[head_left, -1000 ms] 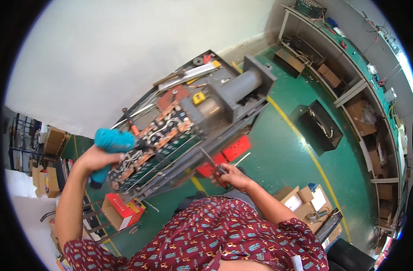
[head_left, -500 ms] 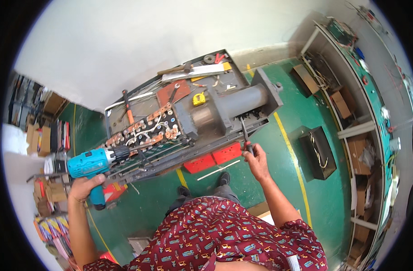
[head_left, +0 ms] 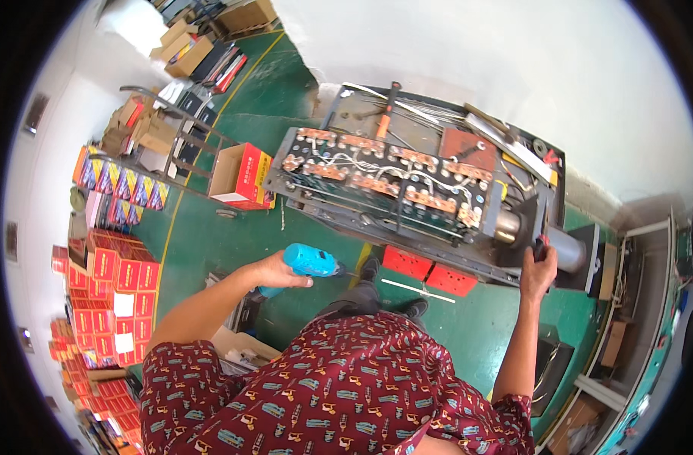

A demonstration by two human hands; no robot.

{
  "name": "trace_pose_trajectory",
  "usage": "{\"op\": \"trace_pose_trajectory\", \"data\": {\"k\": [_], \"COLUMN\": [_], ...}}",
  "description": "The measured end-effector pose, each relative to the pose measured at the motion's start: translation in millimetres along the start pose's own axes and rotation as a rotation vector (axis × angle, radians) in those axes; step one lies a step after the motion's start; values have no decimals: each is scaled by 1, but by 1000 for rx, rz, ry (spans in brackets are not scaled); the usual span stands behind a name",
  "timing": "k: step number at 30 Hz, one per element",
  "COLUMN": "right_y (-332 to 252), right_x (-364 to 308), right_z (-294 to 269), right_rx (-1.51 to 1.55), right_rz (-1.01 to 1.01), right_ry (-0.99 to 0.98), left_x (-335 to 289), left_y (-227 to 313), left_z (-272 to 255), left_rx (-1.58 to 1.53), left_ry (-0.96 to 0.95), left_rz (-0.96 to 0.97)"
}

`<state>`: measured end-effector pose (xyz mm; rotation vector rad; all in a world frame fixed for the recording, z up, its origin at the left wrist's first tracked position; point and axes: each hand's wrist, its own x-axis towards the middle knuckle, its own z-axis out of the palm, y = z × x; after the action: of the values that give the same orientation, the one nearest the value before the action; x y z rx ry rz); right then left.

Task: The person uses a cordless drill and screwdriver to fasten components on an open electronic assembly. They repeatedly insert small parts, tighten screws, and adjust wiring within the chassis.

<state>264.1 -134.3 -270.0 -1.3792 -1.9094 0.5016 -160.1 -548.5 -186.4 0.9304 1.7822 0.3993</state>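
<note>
My left hand (head_left: 273,271) is closed round the grip of a teal cordless drill (head_left: 310,260), held off to the left of the workbench and above the floor. My right hand (head_left: 539,273) is closed on a slim tool with a red and black handle (head_left: 542,243); its exact kind is unclear. That hand is over the grey metal cylinder (head_left: 567,250) at the bench's right end. Joined to the cylinder is a long terminal assembly with copper bars (head_left: 430,201) and white wires, lying across the bench.
On the bench (head_left: 354,110) lie an orange-handled hammer (head_left: 384,121), a wrench (head_left: 467,152) and metal strips. Two red plates (head_left: 407,263) are below its front edge. A hand trolley (head_left: 176,148) and an open red-yellow carton (head_left: 249,176) stand left; shelving (head_left: 627,318) stands right.
The view has swung left, so the bench appears further right. My left hand has drawn the drill back from the terminal assembly toward my body. Both hands keep their tools.
</note>
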Motion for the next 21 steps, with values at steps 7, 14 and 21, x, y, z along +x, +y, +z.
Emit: {"op": "trace_pose_trajectory", "data": {"k": [7,14,21], "right_y": [8,25,38], "right_x": [-4,-7,-15], "right_z": [3,22,3], "right_rx": [-239,-351,-472], "right_rz": [-21,-107,2], "right_ry": [58,90,96], "left_x": [-1,16,41], "left_y": [-156,-249,-195], "left_z": [-4,10,-88], "left_rx": [-145,-214,-184], "left_ry": [305,801,1281], "left_rz": [-264,-315,-158]}}
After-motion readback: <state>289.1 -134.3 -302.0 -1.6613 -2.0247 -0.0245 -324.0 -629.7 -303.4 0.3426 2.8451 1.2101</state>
